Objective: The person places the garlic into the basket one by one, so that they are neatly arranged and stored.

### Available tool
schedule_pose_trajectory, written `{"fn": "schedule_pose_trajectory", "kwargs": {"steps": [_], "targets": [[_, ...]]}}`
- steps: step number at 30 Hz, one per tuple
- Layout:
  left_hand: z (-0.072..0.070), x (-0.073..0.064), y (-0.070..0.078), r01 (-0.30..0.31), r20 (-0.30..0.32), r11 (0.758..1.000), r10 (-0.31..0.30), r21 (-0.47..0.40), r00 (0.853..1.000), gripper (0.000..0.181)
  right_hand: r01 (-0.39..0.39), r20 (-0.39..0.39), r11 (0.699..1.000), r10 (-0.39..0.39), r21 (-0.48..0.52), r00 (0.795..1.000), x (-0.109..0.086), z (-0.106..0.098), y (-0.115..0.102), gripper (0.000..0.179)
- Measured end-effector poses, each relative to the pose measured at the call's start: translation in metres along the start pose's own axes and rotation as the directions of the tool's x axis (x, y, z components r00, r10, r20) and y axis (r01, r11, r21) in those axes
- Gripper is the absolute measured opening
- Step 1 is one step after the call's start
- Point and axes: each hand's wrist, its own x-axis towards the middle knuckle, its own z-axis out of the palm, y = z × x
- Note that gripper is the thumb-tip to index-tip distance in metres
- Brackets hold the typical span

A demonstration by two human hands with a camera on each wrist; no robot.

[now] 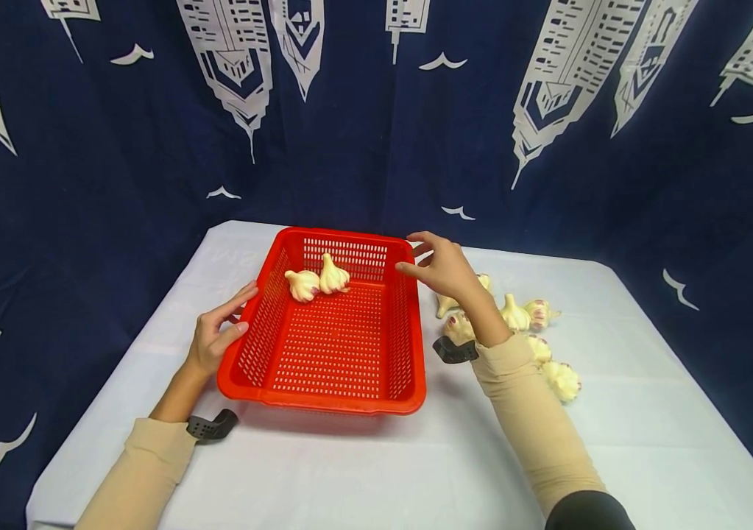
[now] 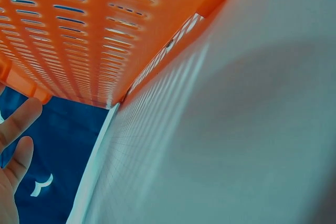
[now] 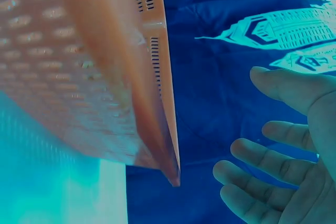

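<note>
A red perforated plastic basket (image 1: 330, 405) stands on the table with two garlic bulbs (image 1: 302, 285) inside, near its far left corner. At its left rim is my left hand (image 1: 213, 335), fingers extended; the left wrist view shows fingertips (image 2: 32, 109) close against the rim, and contact is hard to tell. My right hand (image 1: 442, 269) hovers by the far right corner, thumb and fingers spread and holding nothing. In the right wrist view, the fingers (image 3: 262, 156) stand apart from the basket wall (image 3: 105, 103).
Several more garlic bulbs (image 1: 563, 380) lie on the white-covered table (image 1: 648, 442) to the right of the basket, partly hidden by my right forearm. A dark blue curtain (image 1: 363, 162) with white building prints hangs behind the table. A black wrist mount (image 1: 212, 425) sits on my left wrist.
</note>
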Motion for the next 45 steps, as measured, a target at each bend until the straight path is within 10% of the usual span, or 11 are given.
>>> {"fn": "schedule_pose_trajectory", "kwargs": {"steps": [45], "targets": [[0.001,0.0,0.001,0.036,0.0,0.999,-0.036,-0.021,0.999,0.055,-0.132,0.081,0.968,0.152,-0.212,0.985,-0.063,-0.01,0.09,0.06]]}}
